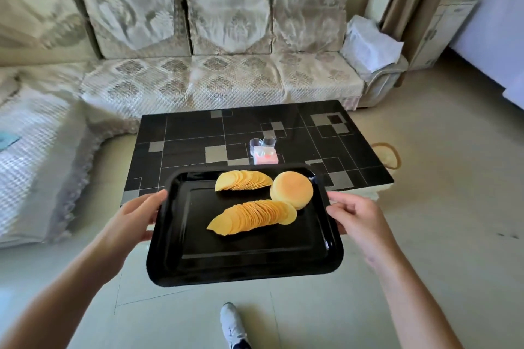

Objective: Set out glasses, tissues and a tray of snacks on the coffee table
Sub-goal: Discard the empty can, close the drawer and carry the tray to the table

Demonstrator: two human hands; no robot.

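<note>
I hold a black rectangular tray (246, 261) in the air in front of the coffee table (192, 133). My left hand (136, 215) grips its left rim and my right hand (354, 217) grips its right rim. On the tray lie two fanned rows of yellow crisps (252, 217) and a round golden bun (292, 189). Two clear glasses (262, 143) and a pink tissue pack (265, 156) stand together on the dark tiled tabletop, just beyond the tray's far edge.
A pale patterned corner sofa (226, 76) wraps around the far and left sides of the table. A white bag (371, 42) sits on its right arm. My shoe (234, 326) is on the tiled floor below the tray. A round basket (387, 154) lies right of the table.
</note>
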